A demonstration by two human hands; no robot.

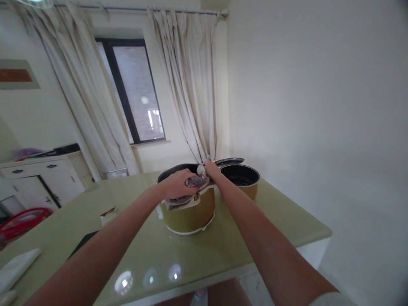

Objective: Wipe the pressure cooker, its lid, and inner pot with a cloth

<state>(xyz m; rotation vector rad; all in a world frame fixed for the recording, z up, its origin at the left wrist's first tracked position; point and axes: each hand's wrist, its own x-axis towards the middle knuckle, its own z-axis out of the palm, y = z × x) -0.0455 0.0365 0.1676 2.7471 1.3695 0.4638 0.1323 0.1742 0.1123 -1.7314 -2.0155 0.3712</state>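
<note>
A gold cooker pot (188, 217) with a pale rim and a white base ring stands on the table. My left hand (178, 183) is closed around a bunched grey-and-white cloth (197, 182) at the pot's rim. Part of the cloth drapes over the near side of the rim. My right hand (211, 170) is at the right side of the rim, beside the cloth's pale end. Its fingers are curled and partly hidden, so what they grip does not show. The pot's dark inside is mostly covered by my left hand.
A second pot (251, 190), dark inside and brown outside, stands right of the first, a dark lid (229, 161) behind it. On the green tabletop (140, 250) are a small white box (108, 216) and a white object (19, 267). A red basin (25, 223) sits left.
</note>
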